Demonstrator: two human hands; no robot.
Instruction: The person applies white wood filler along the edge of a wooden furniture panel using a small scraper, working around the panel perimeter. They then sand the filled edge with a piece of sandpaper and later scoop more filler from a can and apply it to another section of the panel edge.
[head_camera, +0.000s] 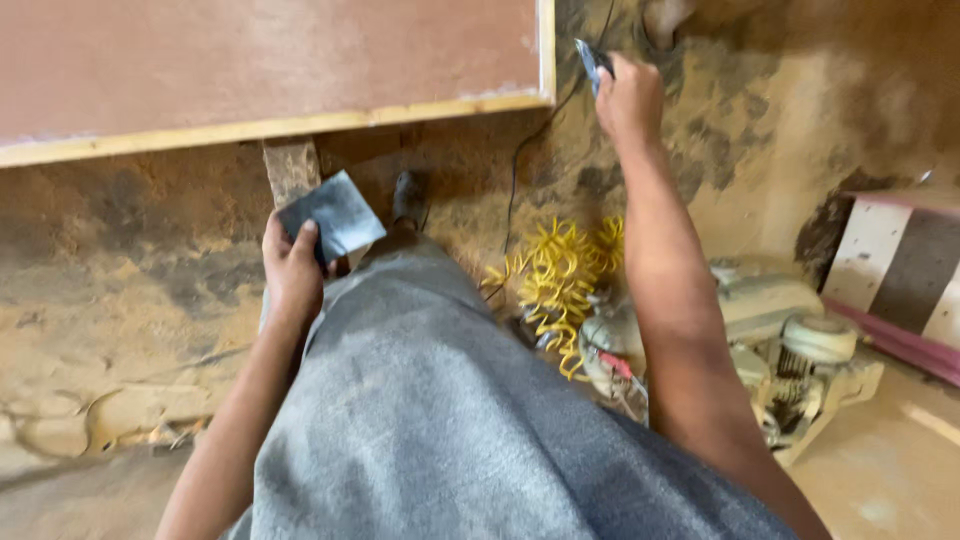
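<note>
My left hand (293, 272) grips a folded grey sheet of sandpaper (332, 213) at hip height, thumb pressed on its near edge. My right hand (630, 98) is stretched forward and closed on a small dark flat tool (590, 62), held just past the corner of a large reddish-brown board with a pale wooden edge (300, 125). Grey cloth of my garment (430, 420) fills the lower middle, and one dark shoe (408, 196) shows beyond it.
The floor (120, 290) is thick with sawdust. A coiled yellow hose (560, 280) lies beside a dusty white machine with a motor (790, 340) at right. A black cable (520, 170) runs across the floor. A striped panel (900, 270) leans at far right.
</note>
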